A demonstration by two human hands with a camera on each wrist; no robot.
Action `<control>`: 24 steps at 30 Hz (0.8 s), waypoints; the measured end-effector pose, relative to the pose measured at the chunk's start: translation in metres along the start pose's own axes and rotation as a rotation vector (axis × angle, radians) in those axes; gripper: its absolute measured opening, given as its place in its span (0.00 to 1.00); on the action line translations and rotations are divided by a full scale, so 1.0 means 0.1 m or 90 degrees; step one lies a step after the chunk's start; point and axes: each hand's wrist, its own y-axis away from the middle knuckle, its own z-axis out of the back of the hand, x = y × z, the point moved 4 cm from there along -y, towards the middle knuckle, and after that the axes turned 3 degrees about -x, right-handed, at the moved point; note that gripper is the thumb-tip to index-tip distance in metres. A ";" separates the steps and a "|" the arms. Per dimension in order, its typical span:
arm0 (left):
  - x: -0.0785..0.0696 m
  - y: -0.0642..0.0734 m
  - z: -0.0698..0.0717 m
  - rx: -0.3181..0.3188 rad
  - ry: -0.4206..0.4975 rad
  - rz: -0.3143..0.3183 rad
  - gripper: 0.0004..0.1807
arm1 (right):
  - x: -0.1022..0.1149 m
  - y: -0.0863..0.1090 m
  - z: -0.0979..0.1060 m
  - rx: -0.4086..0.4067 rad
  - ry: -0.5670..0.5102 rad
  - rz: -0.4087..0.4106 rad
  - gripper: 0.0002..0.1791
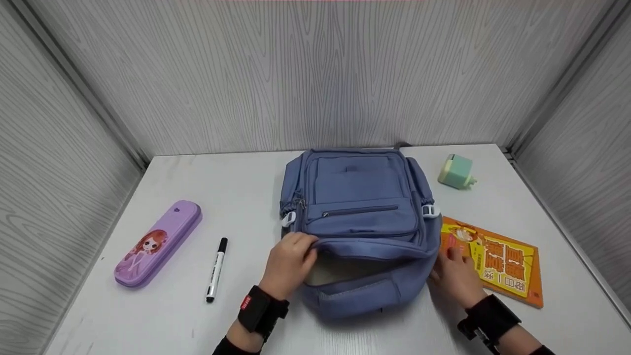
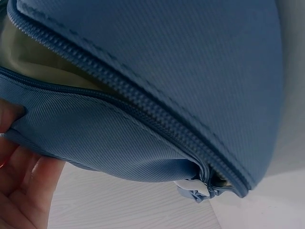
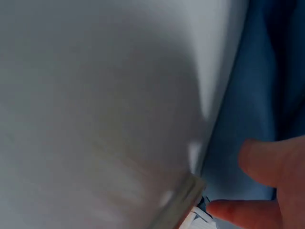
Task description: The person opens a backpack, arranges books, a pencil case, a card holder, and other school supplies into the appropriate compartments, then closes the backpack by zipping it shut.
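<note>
A blue backpack point(image 1: 362, 182) lies on the table with its main compartment unzipped and gaping toward me. My left hand point(image 1: 291, 264) pinches the upper edge of that opening at its left end; in the left wrist view, thumb and fingers hold the blue fabric point(image 2: 109, 138) below the zipper. Beside the bag's right side is my right hand point(image 1: 458, 278), over the left end of an orange and yellow book point(image 1: 512, 266). The right wrist view has its thumb and a finger spread apart, near the book's edge point(image 3: 183, 202) and the bag's side point(image 3: 243, 119).
A purple pencil case point(image 1: 160, 244) with a cartoon girl lies at the left. Between it and the bag is a white marker point(image 1: 216, 271) with a black cap. A small green and yellow box-shaped object point(image 1: 456, 171) stands at the back right. Panels enclose the table's back and sides.
</note>
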 end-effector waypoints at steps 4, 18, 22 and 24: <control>0.00 0.00 0.00 -0.003 0.000 -0.002 0.09 | -0.02 0.04 -0.06 0.007 0.013 0.011 0.31; 0.00 0.01 -0.01 0.010 -0.001 0.007 0.09 | -0.34 0.11 0.17 0.154 -0.062 0.046 0.08; 0.01 0.01 -0.02 0.005 0.000 0.005 0.08 | -0.52 0.13 0.24 0.188 -0.083 0.053 0.09; 0.01 0.01 -0.02 0.002 0.000 0.004 0.08 | -0.62 0.13 0.28 0.199 -0.088 0.050 0.11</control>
